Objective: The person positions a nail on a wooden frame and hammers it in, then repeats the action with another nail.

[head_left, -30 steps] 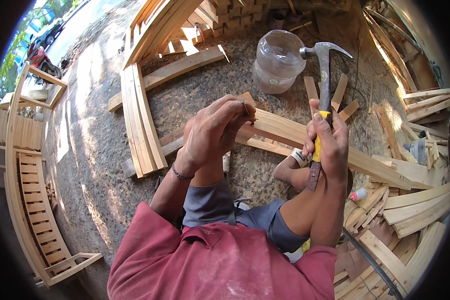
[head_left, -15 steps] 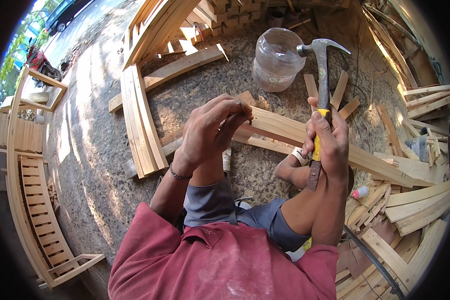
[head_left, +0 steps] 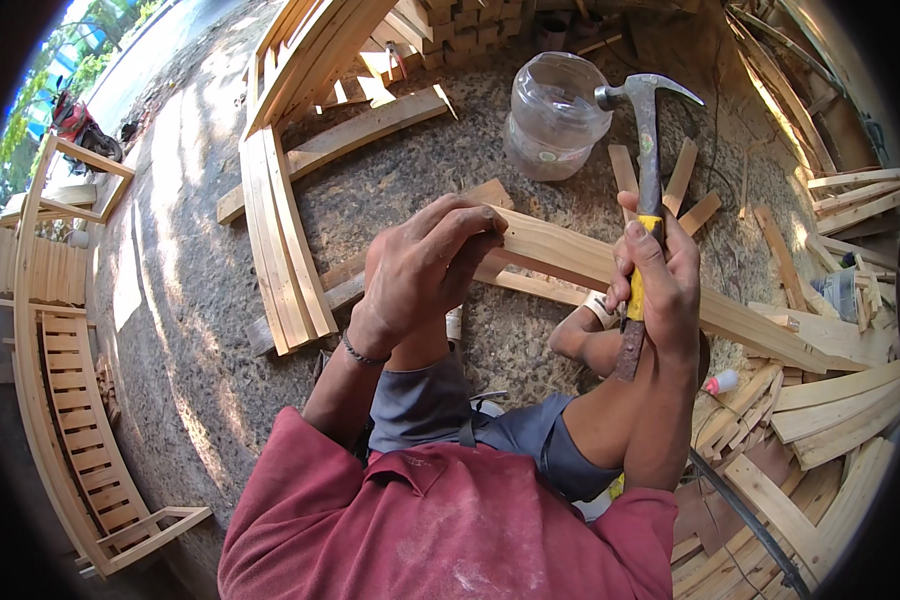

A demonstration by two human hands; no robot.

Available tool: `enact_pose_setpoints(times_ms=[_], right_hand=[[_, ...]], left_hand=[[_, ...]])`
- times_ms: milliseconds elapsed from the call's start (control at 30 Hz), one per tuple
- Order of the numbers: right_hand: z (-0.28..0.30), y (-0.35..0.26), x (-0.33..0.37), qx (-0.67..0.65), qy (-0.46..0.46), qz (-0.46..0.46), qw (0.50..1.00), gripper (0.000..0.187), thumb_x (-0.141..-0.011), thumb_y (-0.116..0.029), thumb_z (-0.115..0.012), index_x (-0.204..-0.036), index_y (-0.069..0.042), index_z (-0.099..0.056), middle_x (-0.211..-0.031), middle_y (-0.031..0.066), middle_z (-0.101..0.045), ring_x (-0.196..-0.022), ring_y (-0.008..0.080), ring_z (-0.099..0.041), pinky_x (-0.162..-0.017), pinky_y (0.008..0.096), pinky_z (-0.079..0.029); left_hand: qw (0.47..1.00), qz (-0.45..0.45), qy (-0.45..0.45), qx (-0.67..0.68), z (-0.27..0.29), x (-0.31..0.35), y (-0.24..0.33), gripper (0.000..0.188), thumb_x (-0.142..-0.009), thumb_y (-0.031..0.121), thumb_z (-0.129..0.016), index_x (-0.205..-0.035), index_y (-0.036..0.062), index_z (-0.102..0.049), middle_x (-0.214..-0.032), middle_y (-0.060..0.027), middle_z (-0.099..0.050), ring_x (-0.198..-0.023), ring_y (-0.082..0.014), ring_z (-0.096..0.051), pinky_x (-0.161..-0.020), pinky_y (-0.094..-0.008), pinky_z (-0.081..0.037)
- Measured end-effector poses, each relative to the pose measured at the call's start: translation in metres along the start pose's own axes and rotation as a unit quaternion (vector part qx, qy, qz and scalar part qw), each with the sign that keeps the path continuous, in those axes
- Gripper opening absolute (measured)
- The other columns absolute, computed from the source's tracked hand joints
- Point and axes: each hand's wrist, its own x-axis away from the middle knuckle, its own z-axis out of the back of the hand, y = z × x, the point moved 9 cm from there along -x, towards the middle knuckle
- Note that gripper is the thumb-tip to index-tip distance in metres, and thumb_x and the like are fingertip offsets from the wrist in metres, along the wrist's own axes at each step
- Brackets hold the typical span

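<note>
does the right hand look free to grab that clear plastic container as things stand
Probably not: the right hand is wrapped around the hammer, so its grip is taken. The container stands on the ground ahead; whether it is within arm's reach is hard to tell.

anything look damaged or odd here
Yes, the hammer in the right hand: its yellow cover stops short of the handle's lower end, which looks bare and rusty brown, perhaps because the cover has worn away.
</note>
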Motion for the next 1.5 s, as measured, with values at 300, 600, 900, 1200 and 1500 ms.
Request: enact_pose_setpoints(times_ms=[300, 600, 900, 1200, 1500], right_hand=[[0.000, 0.000, 0.002, 0.006, -0.009, 0.004, 1.000, 0.045, -0.101, -0.026, -0.055, -0.132, 0.005, -0.048, -0.073, 0.0010, -0.048, -0.053, 0.0058, -0.049, -0.047, 0.0220, -0.046], [0.001, 0.002, 0.003, -0.004, -0.005, -0.003, 1.000, 0.045, -0.101, -0.026, -0.055, -0.133, 0.005, -0.047, -0.072, 0.0008, -0.049, -0.053, 0.0059, -0.049, -0.047, 0.0221, -0.046], [-0.001, 0.002, 0.000, 0.010, 0.009, -0.013, 1.000, 0.045, -0.100, -0.027, -0.056, -0.132, 0.003, -0.048, -0.072, 0.0002, -0.048, -0.051, 0.0052, -0.048, -0.045, 0.0211, -0.044], [-0.007, 0.000, -0.004, 0.029, 0.032, -0.021, 0.999, 0.042, -0.099, -0.023, -0.057, -0.130, 0.004, -0.049, -0.066, -0.0001, -0.048, -0.048, 0.0053, -0.047, -0.044, 0.0220, -0.043], [-0.014, -0.003, -0.007, 0.086, 0.009, 0.004, 0.996, 0.044, -0.099, -0.025, -0.057, -0.130, 0.005, -0.049, -0.068, -0.0005, -0.048, -0.048, 0.0041, -0.045, -0.043, 0.0203, -0.041]], left_hand=[[0.996, -0.047, -0.048, -0.057, -0.001, -0.012, 0.012, 0.016, -0.078, 0.011, -0.076, -0.092, 0.0096, -0.068, -0.106, -0.0094, -0.064, -0.114, -0.0333, -0.059, -0.093, -0.0463, -0.049], [0.920, 0.113, 0.265, 0.264, -0.006, 0.045, -0.047, 0.047, -0.082, 0.026, -0.080, -0.118, 0.0045, -0.059, -0.120, -0.0106, -0.058, -0.116, -0.0264, -0.056, -0.100, -0.0385, -0.043], [0.835, 0.214, 0.010, 0.508, -0.089, 0.057, -0.109, 0.057, -0.073, 0.021, -0.089, -0.118, -0.0004, -0.061, -0.107, -0.0046, -0.070, -0.097, -0.0107, -0.064, -0.087, -0.0279, -0.053], [0.836, 0.218, -0.031, 0.503, -0.103, 0.064, -0.102, 0.052, -0.075, 0.019, -0.088, -0.115, -0.0002, -0.062, -0.109, -0.0049, -0.069, -0.100, -0.0113, -0.063, -0.088, -0.0293, -0.052], [0.900, 0.123, -0.022, 0.418, -0.092, 0.053, -0.096, 0.051, -0.075, 0.020, -0.088, -0.114, -0.0011, -0.062, -0.100, -0.0068, -0.072, -0.093, -0.0123, -0.065, -0.085, -0.0294, -0.053]])
